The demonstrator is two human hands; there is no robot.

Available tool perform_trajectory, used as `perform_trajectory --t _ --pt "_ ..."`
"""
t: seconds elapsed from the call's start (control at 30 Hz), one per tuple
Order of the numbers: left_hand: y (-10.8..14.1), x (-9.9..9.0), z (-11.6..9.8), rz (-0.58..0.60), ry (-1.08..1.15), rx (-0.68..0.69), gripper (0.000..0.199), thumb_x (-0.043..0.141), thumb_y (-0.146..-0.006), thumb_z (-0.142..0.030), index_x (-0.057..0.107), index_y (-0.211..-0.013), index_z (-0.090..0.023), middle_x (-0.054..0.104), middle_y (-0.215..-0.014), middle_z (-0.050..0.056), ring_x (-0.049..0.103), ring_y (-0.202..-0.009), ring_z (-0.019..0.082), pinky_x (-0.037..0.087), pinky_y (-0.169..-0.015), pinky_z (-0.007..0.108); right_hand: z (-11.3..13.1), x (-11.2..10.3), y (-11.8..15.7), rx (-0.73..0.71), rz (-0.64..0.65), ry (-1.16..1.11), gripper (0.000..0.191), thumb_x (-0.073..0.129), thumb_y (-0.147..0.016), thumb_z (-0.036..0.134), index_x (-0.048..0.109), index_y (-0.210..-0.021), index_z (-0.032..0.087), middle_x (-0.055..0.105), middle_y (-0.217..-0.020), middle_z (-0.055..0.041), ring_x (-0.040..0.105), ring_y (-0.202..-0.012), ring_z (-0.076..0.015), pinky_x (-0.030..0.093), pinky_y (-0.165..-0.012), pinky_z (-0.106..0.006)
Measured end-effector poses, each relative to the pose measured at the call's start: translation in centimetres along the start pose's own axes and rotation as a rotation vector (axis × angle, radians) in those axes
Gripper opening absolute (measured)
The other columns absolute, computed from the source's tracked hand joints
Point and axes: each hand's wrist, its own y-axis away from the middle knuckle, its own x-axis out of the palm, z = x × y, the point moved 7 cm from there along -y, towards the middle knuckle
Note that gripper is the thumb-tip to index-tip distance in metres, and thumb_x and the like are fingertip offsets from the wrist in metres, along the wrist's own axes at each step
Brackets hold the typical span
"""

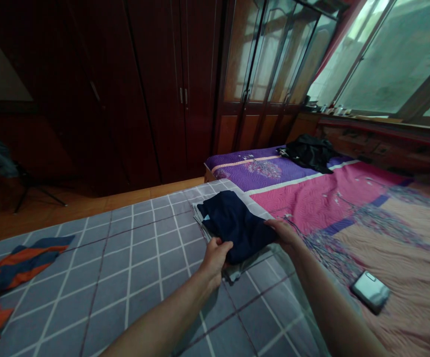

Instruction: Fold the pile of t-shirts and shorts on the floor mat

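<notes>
A dark navy cloth (237, 225), folded into a compact bundle, lies on top of lighter grey cloth (233, 273) whose edges peek out at its left and lower sides. My left hand (215, 258) pinches the navy cloth's near left edge between thumb and fingers. At the cloth's right corner, my right hand (283, 233) grips the fabric, with its fingertips partly hidden by it. Both hands are beside the bundle, which rests on a grey checked bedcover (144, 253).
An orange and grey striped garment (25, 265) lies at the left. On the colourful bedspread (311, 198) are a phone (371, 291) at the right and a black garment (307, 151) farther back. Wooden wardrobes (162, 99) stand behind; a tripod (36, 186) is at far left.
</notes>
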Motion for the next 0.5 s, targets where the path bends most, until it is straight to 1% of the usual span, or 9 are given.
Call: perform_trajectory --t 0.1,0.17,0.23,0.27,0.3,0.37,0.43,0.5 --pt "0.9 0.0 0.3 0.053 -0.15 -0.055 0.019 0.054 -0.079 -0.017 0.043 -0.093 -0.018 0.06 -0.078 0.001 0.062 -0.06 0.013 0.047 -0.047 0.021 -0.6 -0.5 0.1 0.022 -0.004 0.117 0.016 0.064 -0.072 0.031 0.059 -0.064 0.017 0.053 -0.046 0.0021 0.051 -0.041 -0.0129 0.041 -0.039 -0.023" --pt "1.3 -0.4 0.2 0.115 -0.282 -0.076 0.015 0.052 -0.08 -0.017 0.045 -0.093 -0.017 0.063 -0.071 0.001 0.064 -0.056 0.015 0.047 -0.045 0.022 -0.9 -0.7 0.3 0.012 -0.013 0.186 0.015 0.064 -0.069 0.031 0.059 -0.062 0.018 0.05 -0.043 0.0034 0.05 -0.039 -0.0129 0.039 -0.037 -0.022" --pt "1.1 -1.2 -0.6 0.169 -0.436 -0.067 0.01 0.053 -0.081 -0.019 0.048 -0.091 -0.017 0.063 -0.062 0.001 0.063 -0.048 0.017 0.045 -0.042 0.023 -1.0 -0.8 0.4 -0.015 -0.03 0.245 0.015 0.064 -0.067 0.032 0.06 -0.061 0.019 0.049 -0.042 0.0037 0.05 -0.039 -0.0128 0.038 -0.037 -0.021" --pt "0.6 -1.7 -1.4 0.175 -0.518 -0.043 0.007 0.053 -0.081 -0.02 0.05 -0.087 -0.017 0.062 -0.057 0.0 0.06 -0.043 0.016 0.044 -0.041 0.023 -1.0 -0.8 0.4 -0.033 -0.04 0.271 0.015 0.063 -0.067 0.032 0.061 -0.062 0.018 0.05 -0.043 0.0032 0.05 -0.04 -0.0131 0.038 -0.038 -0.022" --pt "0.0 -2.3 -2.4 0.162 -0.598 -0.001 0.005 0.054 -0.082 -0.02 0.052 -0.084 -0.017 0.061 -0.055 -0.001 0.058 -0.041 0.015 0.043 -0.041 0.022 -0.9 -0.8 0.4 -0.053 -0.049 0.295 0.015 0.063 -0.067 0.032 0.063 -0.065 0.018 0.053 -0.045 0.0023 0.052 -0.042 -0.0137 0.039 -0.039 -0.022" --pt "-1.6 -3.4 -4.9 0.08 -0.749 0.12 0.006 0.053 -0.082 -0.022 0.054 -0.078 -0.018 0.062 -0.057 -0.001 0.058 -0.042 0.013 0.043 -0.046 0.022 -0.7 -0.9 0.5 -0.101 -0.066 0.336 0.019 0.062 -0.069 0.033 0.066 -0.075 0.016 0.06 -0.053 -0.0005 0.057 -0.049 -0.0156 0.043 -0.043 -0.023" --pt "-3.3 -4.1 -7.5 -0.042 -0.882 0.254 0.009 0.052 -0.083 -0.023 0.055 -0.075 -0.019 0.063 -0.065 0.0 0.062 -0.056 0.014 0.046 -0.056 0.023 -0.2 -1.2 0.6 -0.155 -0.093 0.38 0.027 0.061 -0.07 0.033 0.067 -0.087 0.013 0.064 -0.062 -0.0028 0.061 -0.057 -0.018 0.047 -0.05 -0.026" --pt "-4.7 -4.2 -9.5 -0.163 -0.994 0.375 0.008 0.053 -0.083 -0.023 0.057 -0.077 -0.02 0.065 -0.077 0.002 0.065 -0.077 0.019 0.048 -0.071 0.028 0.4 -1.6 1.2 -0.217 -0.154 0.44 0.034 0.062 -0.07 0.033 0.066 -0.097 0.012 0.066 -0.069 -0.0048 0.064 -0.066 -0.0211 0.05 -0.059 -0.03"
